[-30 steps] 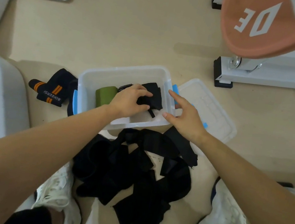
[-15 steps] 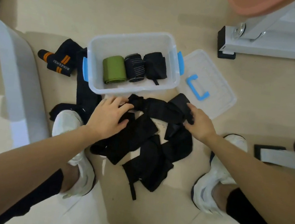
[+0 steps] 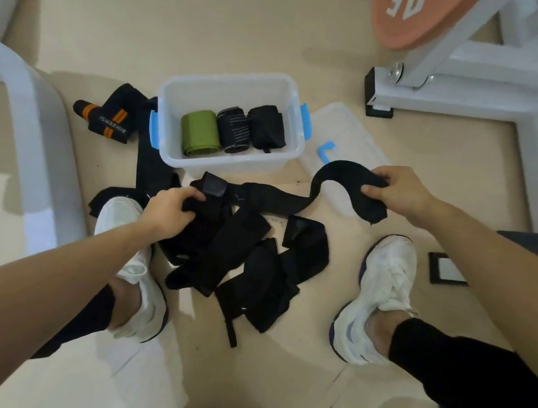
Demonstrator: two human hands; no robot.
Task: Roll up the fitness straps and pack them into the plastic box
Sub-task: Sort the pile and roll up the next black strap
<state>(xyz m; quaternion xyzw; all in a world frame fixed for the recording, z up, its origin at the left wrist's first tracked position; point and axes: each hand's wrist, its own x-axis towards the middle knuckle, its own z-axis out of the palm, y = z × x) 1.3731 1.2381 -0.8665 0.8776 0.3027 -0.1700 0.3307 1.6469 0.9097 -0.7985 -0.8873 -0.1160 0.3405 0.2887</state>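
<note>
Black with orange stripes, one loose strap point(image 3: 108, 119) lies on the floor at far left, just beside the plastic box point(image 3: 238, 165). Three finished rolls sit side by side in the box: green point(image 3: 200, 132), grey-striped point(image 3: 233, 129) and black point(image 3: 266, 127). Nearer than the box, the left hand point(image 3: 169, 214) clenches a bunched part of the long black strap point(image 3: 272, 197) at the far edge of the tangled pile point(image 3: 251, 270). From there the strap runs rightward, its long axis across the scene. It then arches up to the right hand point(image 3: 397, 190), which pinches its free end above the clear lid point(image 3: 356, 136). The box lies just beyond the strap's middle, closer to the left hand. Rolling would likely start at the right-hand end and work leftward.
</note>
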